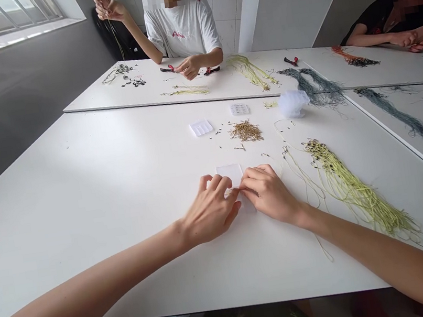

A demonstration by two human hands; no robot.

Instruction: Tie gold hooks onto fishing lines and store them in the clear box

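My left hand (213, 203) and my right hand (266, 187) meet fingertip to fingertip at the near middle of the white table. Both are closed in a pinch, and what lies between the fingertips is too small or hidden to name. Just beyond and under them is a small clear plastic case (229, 170), partly covered by my fingers. Right of my right hand, thin pale cords with dark hooks (296, 167) trail over the table. A large bundle of yellow-green cords (348, 185) with small dark and gold ends lies farther right.
Ahead are a pile of small gold metal pieces (246, 131), two clear compartment boxes (201, 127) and a crumpled clear plastic bag (293, 104). Blue-grey cord bundles (395, 110) lie to the right. Across the table one person (181, 25) handles cord; another (386, 26) sits far right.
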